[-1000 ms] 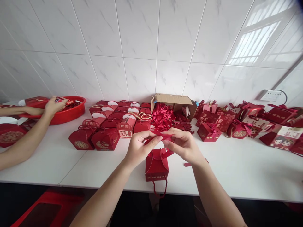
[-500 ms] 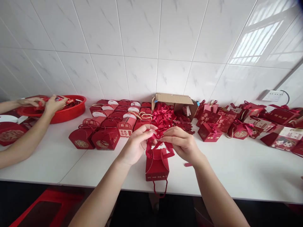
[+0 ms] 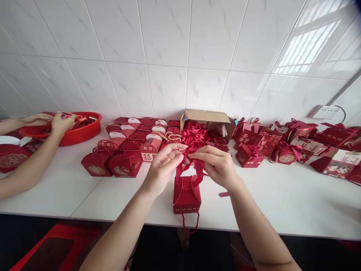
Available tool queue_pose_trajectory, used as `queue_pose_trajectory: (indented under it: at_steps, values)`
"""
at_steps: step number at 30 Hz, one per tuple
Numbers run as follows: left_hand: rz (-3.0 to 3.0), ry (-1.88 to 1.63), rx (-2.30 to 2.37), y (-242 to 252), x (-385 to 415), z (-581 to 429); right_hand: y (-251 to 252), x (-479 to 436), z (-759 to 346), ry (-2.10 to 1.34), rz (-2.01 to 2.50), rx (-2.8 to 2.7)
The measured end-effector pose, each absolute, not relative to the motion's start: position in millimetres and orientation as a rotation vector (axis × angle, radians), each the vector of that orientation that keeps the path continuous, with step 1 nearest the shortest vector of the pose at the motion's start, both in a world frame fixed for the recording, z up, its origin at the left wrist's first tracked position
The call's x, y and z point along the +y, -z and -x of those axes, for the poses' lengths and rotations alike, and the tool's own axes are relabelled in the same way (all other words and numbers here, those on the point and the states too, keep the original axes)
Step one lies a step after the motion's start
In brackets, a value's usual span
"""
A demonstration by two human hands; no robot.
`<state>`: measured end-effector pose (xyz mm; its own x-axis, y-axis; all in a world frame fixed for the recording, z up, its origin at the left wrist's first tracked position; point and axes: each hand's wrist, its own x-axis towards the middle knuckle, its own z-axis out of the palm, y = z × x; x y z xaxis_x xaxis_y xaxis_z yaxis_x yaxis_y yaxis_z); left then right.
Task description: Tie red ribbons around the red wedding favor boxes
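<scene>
A small red gift box stands near the table's front edge, its rope handle hanging over that edge. Red ribbon rises from both sides of the box top to my fingers. My left hand pinches the ribbon between thumb and fingers, above and left of the box. On the other side my right hand pinches it too, fingertips close to those of the left. Whether a knot lies between the fingertips I cannot tell. A thin red tag lies on the table below my right hand.
Several closed red boxes stand left of centre. Behind my hands a cardboard carton spills red ribbons. Ribboned boxes crowd the right side. At far left another person's hands work over a red basin.
My hands have shifted slightly and the ribbon ends now hang straighter between them and the box. The other person's hands have moved a little left over the basin.
</scene>
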<state>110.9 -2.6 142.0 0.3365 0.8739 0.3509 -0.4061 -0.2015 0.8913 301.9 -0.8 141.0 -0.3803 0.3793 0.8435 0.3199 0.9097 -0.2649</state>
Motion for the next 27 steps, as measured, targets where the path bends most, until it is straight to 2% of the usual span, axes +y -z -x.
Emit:
queue_pose_trajectory:
  at_steps: [14, 20, 23, 27]
  values:
    - [-1.559, -1.411, 0.595, -141, -4, -109, -152, 1, -300, 0.000, 0.464, -2.022]
    - [-2.264, -1.846, 0.721, -137, -3, -105, -147, -4, -305, 0.053, 0.502, -1.901]
    - [-2.416, -2.064, 0.774, -131, 5, -96, -141, -12, -310, 0.076, 0.558, -1.799]
    - [-2.526, -2.086, 0.984, -121, 12, -76, -122, -27, -324, 0.059, 0.731, -1.748]
